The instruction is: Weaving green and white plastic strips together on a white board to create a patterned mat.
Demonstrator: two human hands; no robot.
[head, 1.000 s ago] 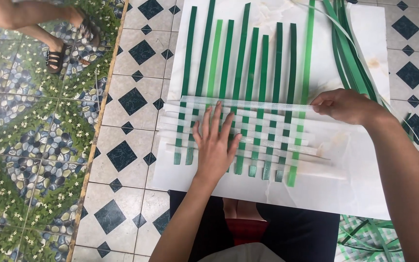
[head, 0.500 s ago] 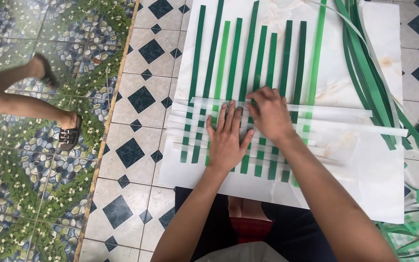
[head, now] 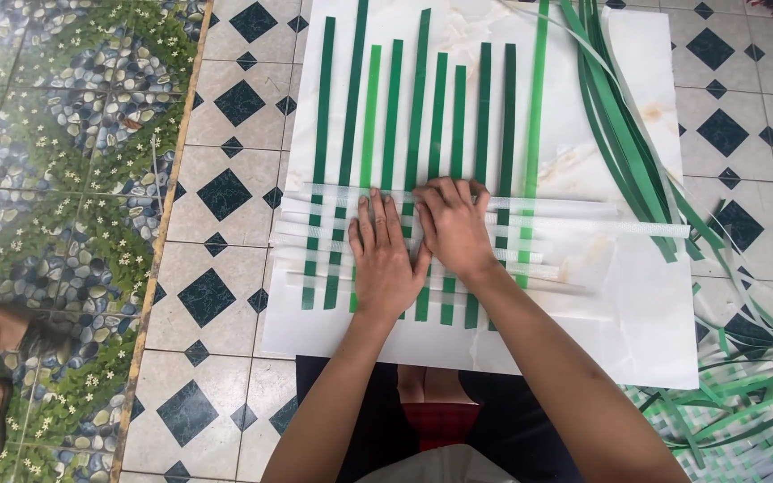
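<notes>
At the frame's centre, the left hand and right hand press flat, fingers spread and gripping nothing, on the woven strips. The weave lies on a white board; loose green strips trail toward the upper right.

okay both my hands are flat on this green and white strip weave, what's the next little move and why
Probably slide the top white strip snug down against the rows below. The left hand and right hand pin the green strips flat, yet gaps show between the white rows.
</notes>
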